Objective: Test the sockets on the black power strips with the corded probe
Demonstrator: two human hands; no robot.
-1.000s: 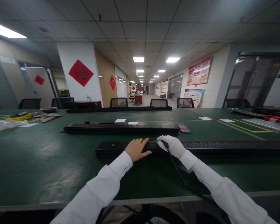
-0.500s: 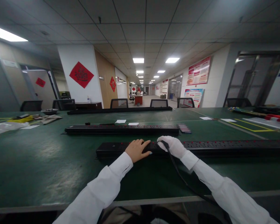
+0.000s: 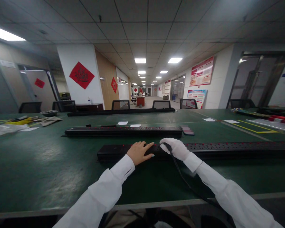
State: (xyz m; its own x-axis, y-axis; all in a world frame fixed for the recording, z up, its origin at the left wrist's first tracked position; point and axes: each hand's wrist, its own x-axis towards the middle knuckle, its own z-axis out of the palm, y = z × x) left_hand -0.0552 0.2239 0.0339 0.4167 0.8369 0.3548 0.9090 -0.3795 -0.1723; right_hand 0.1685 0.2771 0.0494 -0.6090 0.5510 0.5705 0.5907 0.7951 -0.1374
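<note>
Power strip [image 3: 228, 147], long and black with red dots along its top, lies on the green table [image 3: 49, 164] in the head view; with twelve o'clock straight ahead of the wearer, it runs from about eleven out past two, where the picture's edge cuts it off. Bare left hand [image 3: 139, 153] rests palm down on it near twelve, fingers spread and thumb held apart. Gloved right hand [image 3: 175, 148], just beside toward one o'clock, pinches the end of a black cable [image 3: 180, 172] at the strip's top; the fingers hide whether that end sits in a socket. The cable drops toward the table's near edge. Beyond, a second black strip [image 3: 123, 131] spans eleven to nearly one, with white paper [image 3: 122, 123] behind it. Farther off are a bowl [image 3: 48, 113] toward ten and red parts [image 3: 281, 119] toward two.
</note>
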